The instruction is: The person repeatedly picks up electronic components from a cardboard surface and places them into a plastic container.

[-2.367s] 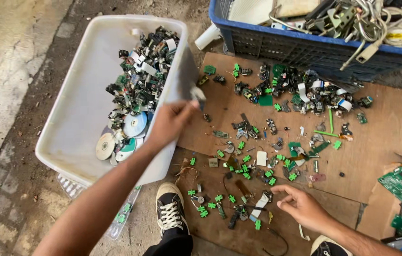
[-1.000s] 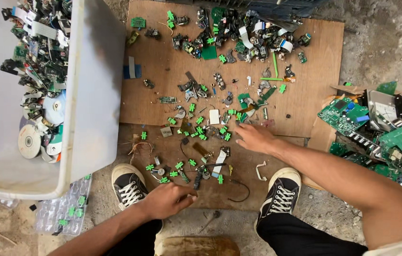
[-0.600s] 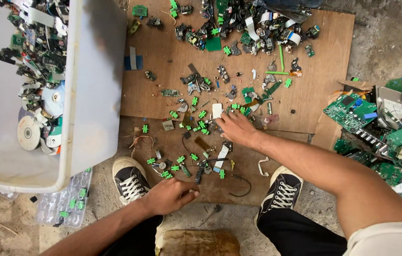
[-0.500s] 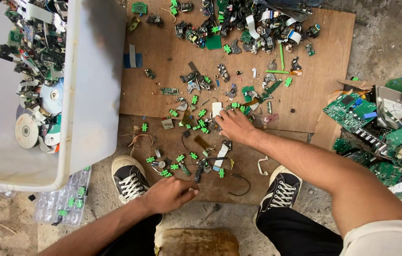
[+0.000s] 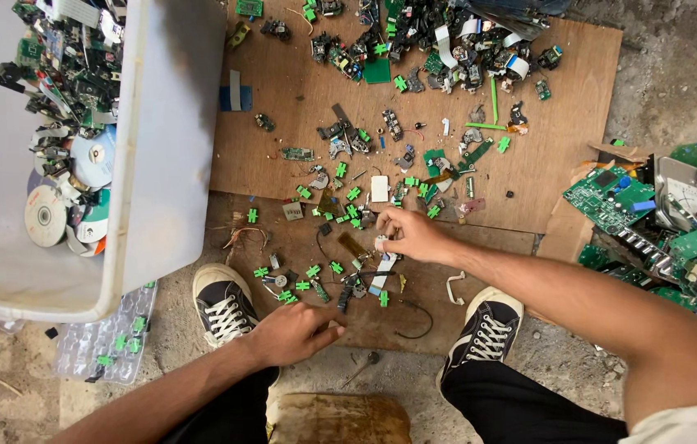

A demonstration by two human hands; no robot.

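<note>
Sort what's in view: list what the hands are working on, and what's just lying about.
In hand: right hand, left hand, green clips, small parts, wooden board.

Lying about: white tub, discs, circuit boards, clear tray, wires.

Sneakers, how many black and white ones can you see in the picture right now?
2. The left sneaker stands on the ground at the wooden board's lower left edge, beside the left hand. The right sneaker stands at the board's lower right edge. None look hidden.
</note>
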